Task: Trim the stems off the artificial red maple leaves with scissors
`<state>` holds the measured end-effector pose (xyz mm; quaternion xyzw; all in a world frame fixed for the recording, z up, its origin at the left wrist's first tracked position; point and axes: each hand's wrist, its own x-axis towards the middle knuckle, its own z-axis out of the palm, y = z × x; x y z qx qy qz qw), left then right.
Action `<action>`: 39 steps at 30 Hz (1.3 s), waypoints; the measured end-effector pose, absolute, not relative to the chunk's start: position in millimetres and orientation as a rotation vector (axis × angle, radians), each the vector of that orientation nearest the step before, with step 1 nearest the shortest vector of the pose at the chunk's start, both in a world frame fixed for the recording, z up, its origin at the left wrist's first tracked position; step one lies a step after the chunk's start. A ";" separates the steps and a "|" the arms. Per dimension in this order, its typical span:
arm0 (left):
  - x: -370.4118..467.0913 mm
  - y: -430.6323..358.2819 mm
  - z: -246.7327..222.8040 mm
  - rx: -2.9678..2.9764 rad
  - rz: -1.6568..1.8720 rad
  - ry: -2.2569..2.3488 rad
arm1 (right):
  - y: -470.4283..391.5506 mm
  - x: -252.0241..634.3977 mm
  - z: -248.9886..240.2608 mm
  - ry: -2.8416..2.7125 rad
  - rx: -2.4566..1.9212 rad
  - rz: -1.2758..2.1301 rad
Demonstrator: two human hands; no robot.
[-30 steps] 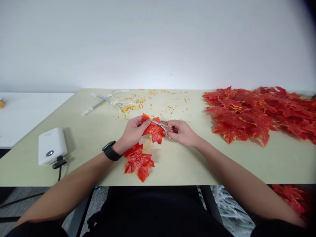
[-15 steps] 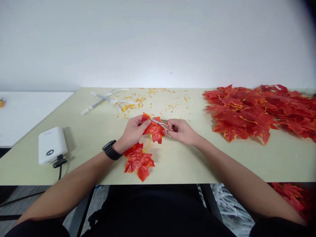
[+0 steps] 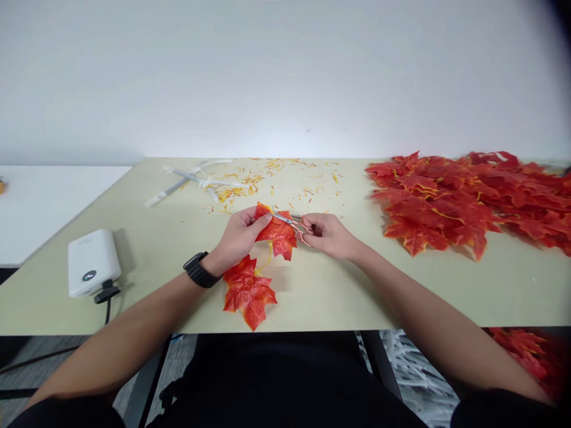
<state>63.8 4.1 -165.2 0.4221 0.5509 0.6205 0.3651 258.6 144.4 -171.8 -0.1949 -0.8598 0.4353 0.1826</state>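
Note:
My left hand (image 3: 242, 233) pinches a red artificial maple leaf (image 3: 280, 241) between thumb and fingers, above the table. From it a thin yellow stem (image 3: 269, 257) runs down to a second red maple leaf (image 3: 250, 292), which hangs near the front of the table. My right hand (image 3: 329, 236) is closed round the handles of small scissors (image 3: 285, 219) with coppery loops. Their silvery blades lie across the upper part of the held leaf, the tips close to my left thumb. Whether the blades are fully closed is hard to make out.
A large pile of red maple leaves (image 3: 437, 202) covers the table's right side. Yellow and orange clippings (image 3: 250, 184) lie scattered at the back, beside clear plastic strips (image 3: 191, 178). A white power bank (image 3: 93, 261) with a black cable stands at left. More leaves (image 3: 521, 351) show below the table edge.
Hands, scissors and held leaf stay almost in place. The lower leaf has swung very slightly left, and the whole view has shifted a little.

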 end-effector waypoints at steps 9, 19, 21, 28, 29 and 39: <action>61.8 4.3 -167.7 1.116 1.575 1.449 | 152.5 263.3 -167.6 -2.417 -0.530 1.250; 60.2 4.4 -166.8 1.183 1.545 1.540 | 157.4 269.1 -157.8 -2.356 -0.532 1.436; 59.5 4.8 -167.4 1.222 1.519 1.569 | 158.5 268.9 -157.4 -2.249 -0.536 1.581; 60.8 5.8 -168.8 1.343 1.426 1.535 | 144.3 254.8 -162.4 -1.815 -0.626 1.841; 61.4 5.9 -169.0 1.348 1.416 1.529 | 140.1 252.2 -163.1 -1.773 -0.629 1.878; 64.8 6.1 -168.4 0.941 1.453 1.257 | 128.7 245.4 -167.2 -1.519 -0.675 1.918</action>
